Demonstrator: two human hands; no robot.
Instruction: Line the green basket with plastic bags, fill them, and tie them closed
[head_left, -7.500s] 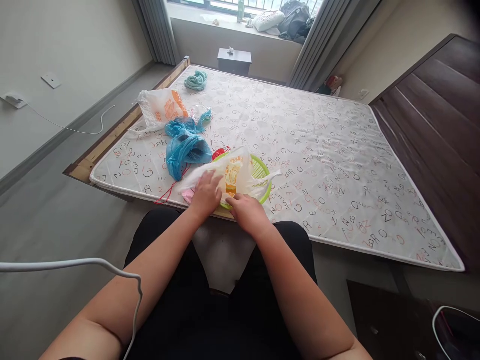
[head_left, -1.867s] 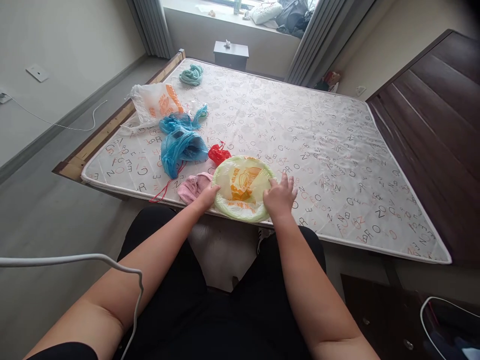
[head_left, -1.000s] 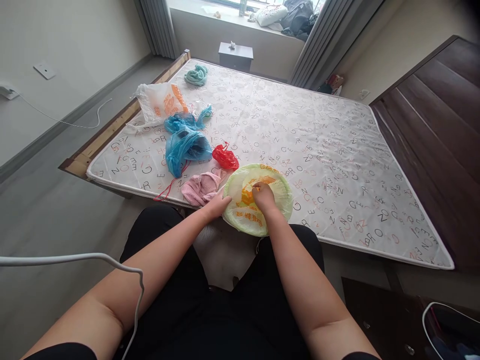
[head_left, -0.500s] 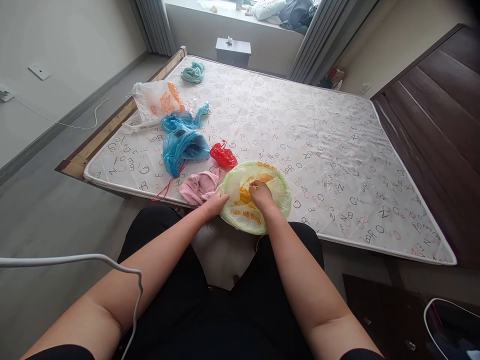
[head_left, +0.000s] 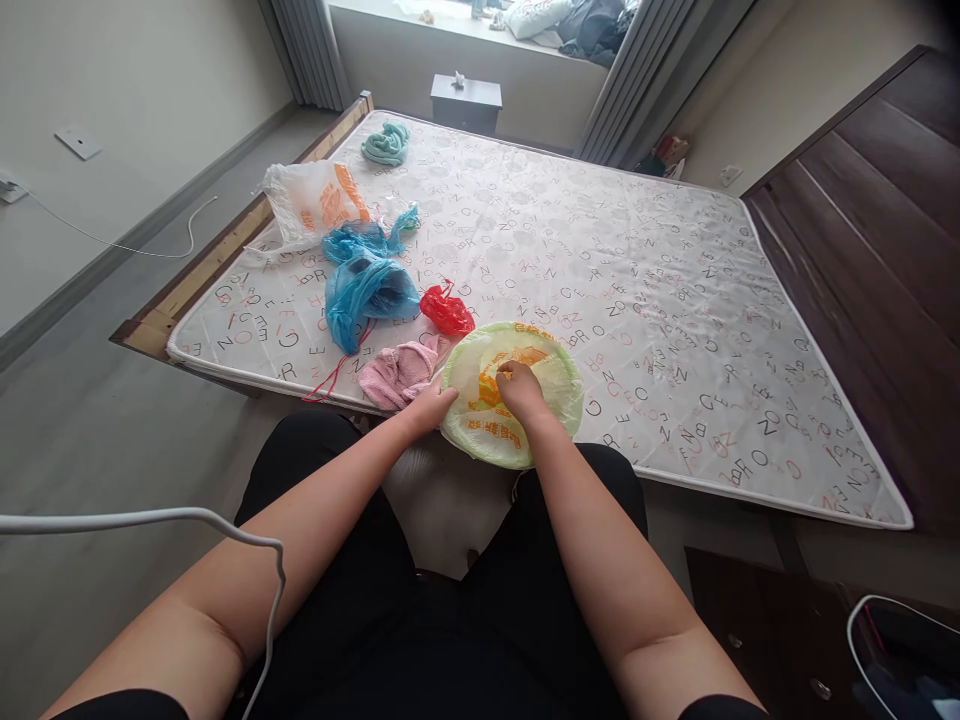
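Observation:
A round, pale green basin [head_left: 459, 437] tilts toward me at the front edge of the mattress. A clear plastic bag with orange print [head_left: 495, 432] covers it; whether it lines the inside or stretches across the top I cannot tell. My left hand [head_left: 433, 406] grips the basin's left rim, thumb on top, its fingers hidden behind. Over the middle of the basin, my right hand [head_left: 523, 388] is closed, with its fingertips pinching the orange-printed plastic. A pink cloth [head_left: 401, 375] lies just beyond my left hand, and a crumpled red plastic bag [head_left: 447, 309] rests beyond the rim.
On the letter-printed mattress [head_left: 637, 300] lie blue plastic bags [head_left: 367, 295], a white bag with orange print [head_left: 315, 200] and a green cloth [head_left: 386, 145]. A white cable [head_left: 150, 519] crosses my left forearm. A dark headboard [head_left: 862, 220] stands at right.
Almost nothing differs. Both hands stay at the same places on the basin and bag, and the right fingers shift only very slightly.

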